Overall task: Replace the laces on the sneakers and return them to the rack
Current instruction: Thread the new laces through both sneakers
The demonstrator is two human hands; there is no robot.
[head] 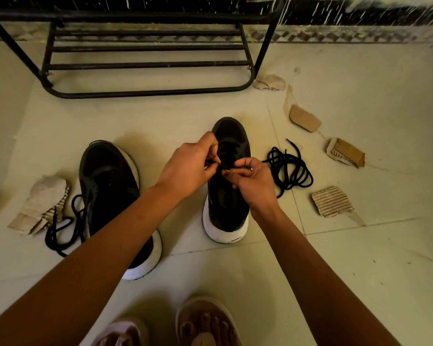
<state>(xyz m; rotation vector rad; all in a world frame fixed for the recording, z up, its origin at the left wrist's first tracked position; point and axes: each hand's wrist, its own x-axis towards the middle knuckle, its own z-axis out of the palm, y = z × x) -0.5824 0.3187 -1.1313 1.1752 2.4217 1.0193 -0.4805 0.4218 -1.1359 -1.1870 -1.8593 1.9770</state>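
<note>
Both my forearms reach forward from 6 o'clock and meet above a black sneaker [228,211] with a white sole. It stands on the floor [360,245], toe pointing to 12 o'clock. My left hand [188,166] hovers at 9 o'clock of the sneaker's eyelets, fingers curled, thumb and forefinger pinching the black lace [225,156] threaded there. My right hand [254,181] sits at 3 o'clock of the eyelets, just beside the left, fingers also curled and pinching the same lace over the tongue.

A second sneaker [108,181] stands at 9 o'clock, well apart, with a loose lace [60,228] trailing off its left side. A coil of lace [290,168] lies just beside my right hand at 3 o'clock. The black metal rack [145,64] stands at 12 o'clock. Cardboard scraps [331,201] lie scattered on both sides.
</note>
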